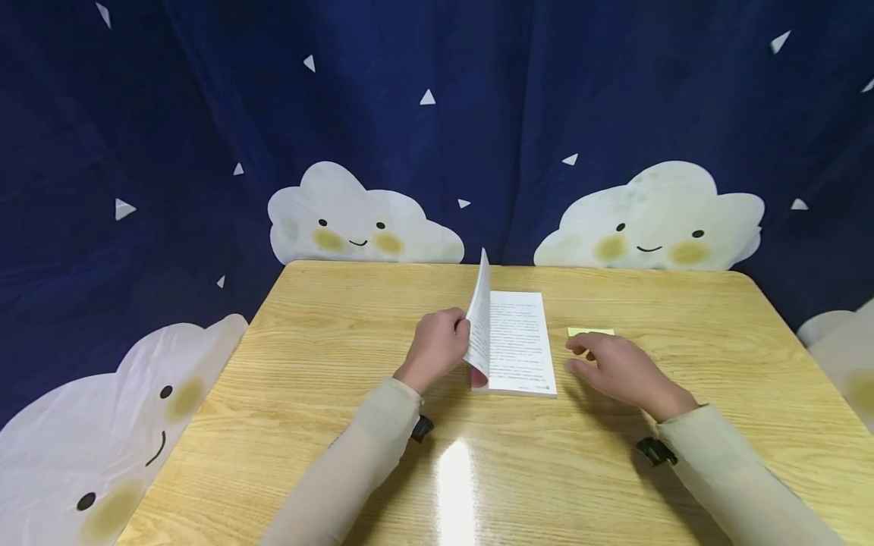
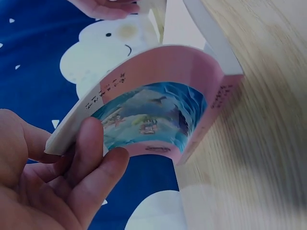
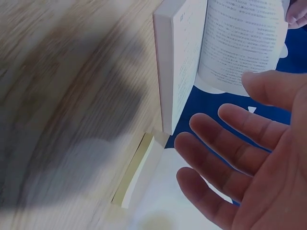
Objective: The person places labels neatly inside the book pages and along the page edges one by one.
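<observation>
An open book (image 1: pixel 520 345) with printed text lies on the wooden table, its left part lifted nearly upright. My left hand (image 1: pixel 438 343) pinches the outer edge of that lifted cover and its pages between thumb and fingers. In the left wrist view the pink cover (image 2: pixel 158 60) bends in a curve and bears a blue picture. My right hand (image 1: pixel 620 371) hovers to the right of the book, fingers spread and loosely bent, holding nothing. Just beyond it lies a pale yellow pad of sticky notes (image 1: pixel 591 331), also visible as a thin yellow block (image 3: pixel 135 170) in the right wrist view.
The wooden table (image 1: pixel 328 326) reaches back to a dark blue curtain (image 1: pixel 478 129) printed with smiling clouds and white triangles. Each wrist wears a black strap, the right one (image 1: pixel 657 451) just below the cuff.
</observation>
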Tool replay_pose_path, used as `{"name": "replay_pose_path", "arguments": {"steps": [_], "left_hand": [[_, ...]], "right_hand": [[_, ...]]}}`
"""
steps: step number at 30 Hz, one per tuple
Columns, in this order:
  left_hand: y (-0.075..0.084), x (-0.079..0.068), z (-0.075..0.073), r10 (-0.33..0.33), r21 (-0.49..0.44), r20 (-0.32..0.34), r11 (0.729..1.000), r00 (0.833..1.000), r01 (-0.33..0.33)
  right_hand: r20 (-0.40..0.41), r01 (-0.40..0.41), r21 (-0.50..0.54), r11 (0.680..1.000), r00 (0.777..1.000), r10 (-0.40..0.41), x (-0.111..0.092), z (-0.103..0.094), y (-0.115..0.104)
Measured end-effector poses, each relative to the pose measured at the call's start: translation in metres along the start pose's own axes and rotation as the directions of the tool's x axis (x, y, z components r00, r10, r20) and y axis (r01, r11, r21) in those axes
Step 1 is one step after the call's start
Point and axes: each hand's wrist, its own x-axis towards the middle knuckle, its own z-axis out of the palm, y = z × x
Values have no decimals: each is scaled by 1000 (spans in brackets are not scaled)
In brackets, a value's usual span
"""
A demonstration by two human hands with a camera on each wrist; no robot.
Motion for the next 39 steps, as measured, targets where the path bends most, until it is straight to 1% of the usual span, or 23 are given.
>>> {"name": "replay_pose_path", "arguments": {"steps": [6,10,13,18,23,27,31,34,37,39], "left_hand": [[-6,-2,-8,-25,25,-9,999,1000,26],[-13,-4,-11,-48,28,-10,998,999,49],[-19,-5,-13,-63,33,-13,997,998,64],[-29,-8,-17,-81,54,-45,995,996,84],[-37,-9,-18,-97,58,-48,993,994,100],[-40,-10,-18,-106,55,-53,993,993,109],[-42,-12,-19,-128,49,-49,990,991,130],[-45,-13,-18,-145,46,-37,988,989,147],[-47,-12,-16,-161,49,-27,986,987,162],[-49,-12,-15,-174,54,-20,983,985,175]], "right_hand": [[-4,55,11,998,998,-55,12,4,-7],[-12,106,21,994,994,-106,22,11,-15],[-13,140,-5,990,990,-140,31,18,-23],[-4,169,-38,985,986,-169,50,26,-37],[-18,178,-11,984,984,-179,65,31,-47],[-34,186,27,982,982,-185,71,36,-52],[-27,190,47,981,982,-189,74,45,-53],[-8,192,35,981,981,-191,73,52,-52],[28,194,16,981,980,-195,70,57,-50],[52,209,-16,978,977,-208,69,60,-49]]}}
